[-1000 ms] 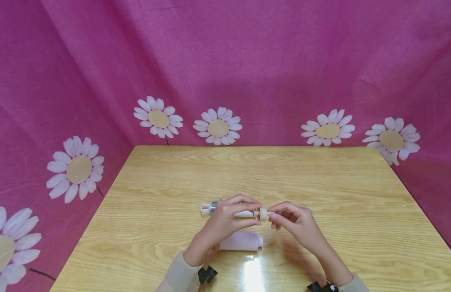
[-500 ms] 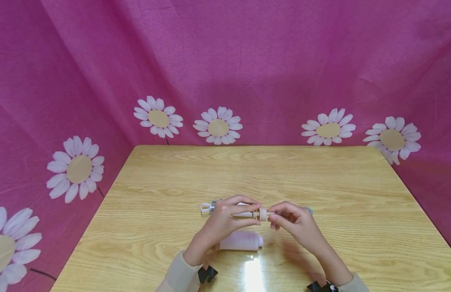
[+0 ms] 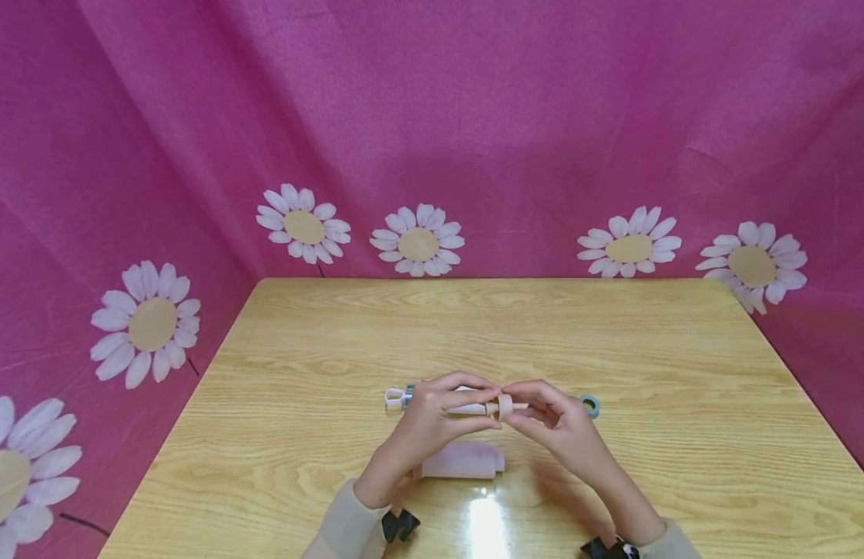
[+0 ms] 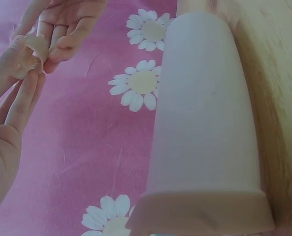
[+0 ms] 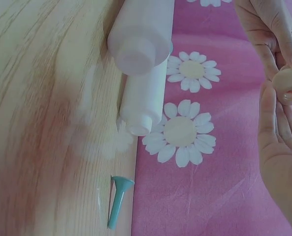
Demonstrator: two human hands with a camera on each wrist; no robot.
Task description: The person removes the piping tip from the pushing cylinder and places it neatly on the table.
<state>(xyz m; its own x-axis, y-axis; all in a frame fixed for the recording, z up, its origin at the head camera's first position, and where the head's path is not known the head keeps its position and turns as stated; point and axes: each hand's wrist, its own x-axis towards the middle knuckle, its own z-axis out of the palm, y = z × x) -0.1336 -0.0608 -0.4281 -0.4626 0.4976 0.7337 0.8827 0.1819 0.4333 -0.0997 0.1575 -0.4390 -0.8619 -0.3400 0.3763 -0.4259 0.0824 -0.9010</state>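
Above the table, both hands meet at a small beige cap [image 3: 504,407] with a thin stem [image 3: 520,406] pointing right. My left hand [image 3: 435,411] pinches the cap from the left, between thumb and fingertips. From the other side, the thumb and fingers of my right hand [image 3: 560,427] grip the same cap; the stem reaches into that palm. In the right wrist view the cap [image 5: 285,81] shows a rounded rim, with translucent material at its edge. Below the left hand, a pale pink bottle [image 3: 463,461] lies on its side, its neck to the right.
Behind the left hand lies a white bottle [image 5: 141,105], partly hidden, with a blue-and-white piece with a loop handle [image 3: 397,399] at its left. A small teal flared piece [image 5: 118,201] sits to the right. Pink flowered cloth [image 3: 515,155] walls the wooden table [image 3: 487,326].
My right hand has shifted left, its fingertips going from the stem's end to the cap, so the teal piece behind it now shows. The left hand has barely moved.
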